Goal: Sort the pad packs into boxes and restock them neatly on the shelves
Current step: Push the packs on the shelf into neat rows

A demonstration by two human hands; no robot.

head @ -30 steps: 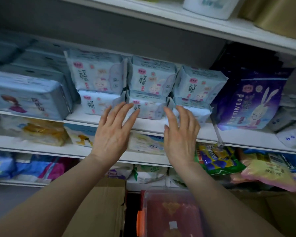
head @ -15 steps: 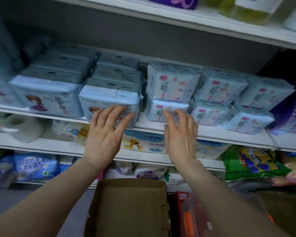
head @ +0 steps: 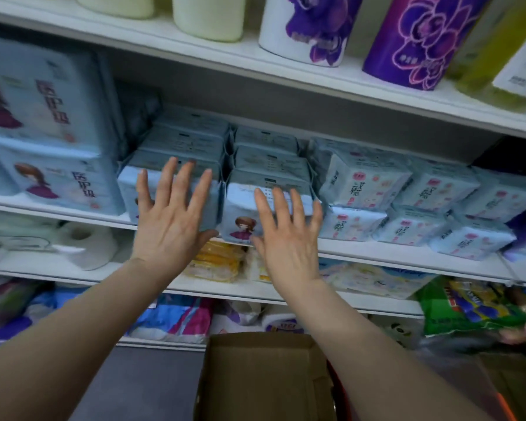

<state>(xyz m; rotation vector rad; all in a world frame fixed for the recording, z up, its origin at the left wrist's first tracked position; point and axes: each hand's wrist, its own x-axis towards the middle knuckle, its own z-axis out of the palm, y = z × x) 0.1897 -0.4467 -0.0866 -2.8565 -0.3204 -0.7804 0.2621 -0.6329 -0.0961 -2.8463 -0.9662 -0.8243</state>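
Observation:
Two rows of pale blue pad packs printed with a girl stand on the middle shelf (head: pixel 377 253). My left hand (head: pixel 170 214) lies flat, fingers spread, against the front of the left pack (head: pixel 128 189). My right hand (head: pixel 286 235) presses with straight fingers on the front of the right pack (head: pixel 240 220). To the right, small light blue pad packs with pink print (head: pixel 365 183) sit in two layers. Larger girl-printed packs (head: pixel 43 123) stand stacked at the far left. An open cardboard box (head: pixel 264 378) sits below my arms.
The top shelf carries purple-flowered rolls (head: pixel 419 41) and pale bottles (head: pixel 208 16). Lower shelves hold toilet paper rolls (head: pixel 85 244), yellow packs (head: pixel 219 262) and a green bag (head: pixel 468 308). A second cardboard box edge shows at the lower right (head: pixel 510 387).
My view and both hands have shifted left along the shelf, from the small pink-print packs to the girl-printed packs. Both hands now lie against those packs' fronts.

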